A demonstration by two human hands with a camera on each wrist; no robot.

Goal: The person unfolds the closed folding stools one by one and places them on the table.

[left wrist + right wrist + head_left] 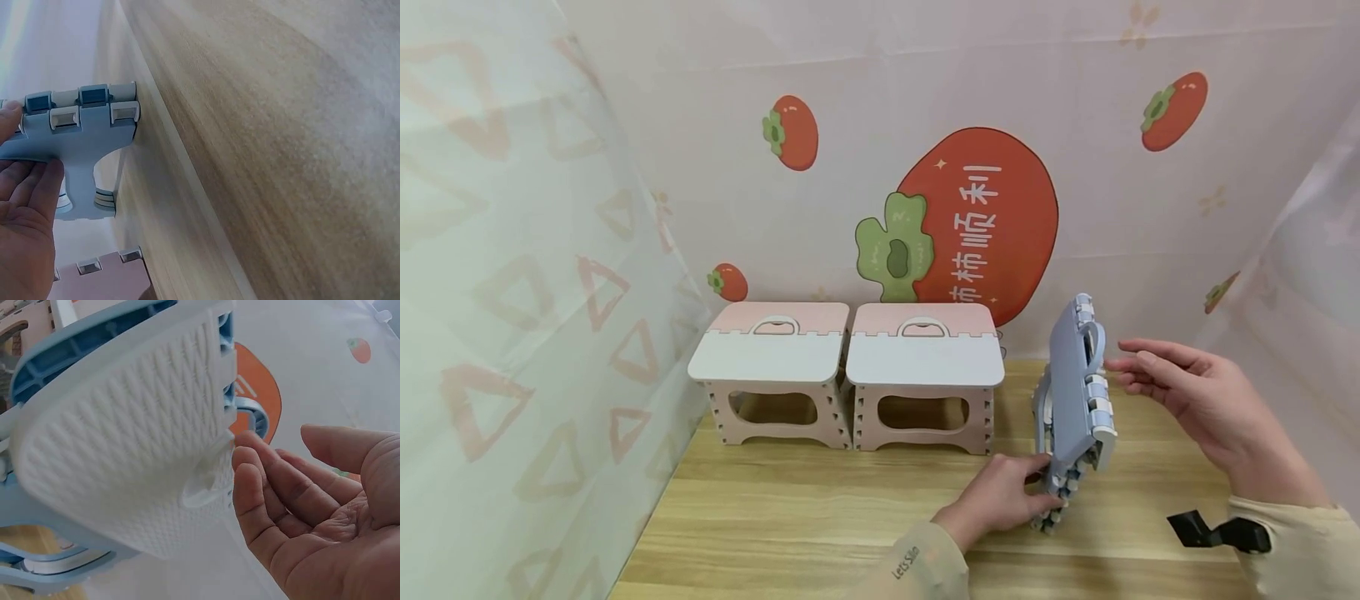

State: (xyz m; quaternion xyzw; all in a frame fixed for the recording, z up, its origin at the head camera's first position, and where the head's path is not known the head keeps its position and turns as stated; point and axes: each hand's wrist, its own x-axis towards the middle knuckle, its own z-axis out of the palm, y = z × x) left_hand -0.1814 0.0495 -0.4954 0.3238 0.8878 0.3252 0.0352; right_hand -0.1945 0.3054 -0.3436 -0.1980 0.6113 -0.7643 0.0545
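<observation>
A blue-and-white folding stool (1069, 400) stands on edge, partly folded, at the right of the table. My left hand (996, 496) grips its lower near part. In the left wrist view the thumb lies over the hinged edge of a blue leg panel (81, 134), with the fingers behind it. My right hand (1210, 400) is just right of the stool's handle (1096, 346), fingers loosely bent and holding nothing. In the right wrist view its fingertips are close to the textured white seat half (125, 444); whether they touch it I cannot tell.
Two unfolded pink-and-white stools, a left one (767, 358) and a right one (925, 361), stand side by side left of the blue stool. A printed cloth (820, 225) hangs behind the wooden table (760, 517). A black strap (1217, 532) is at the right sleeve.
</observation>
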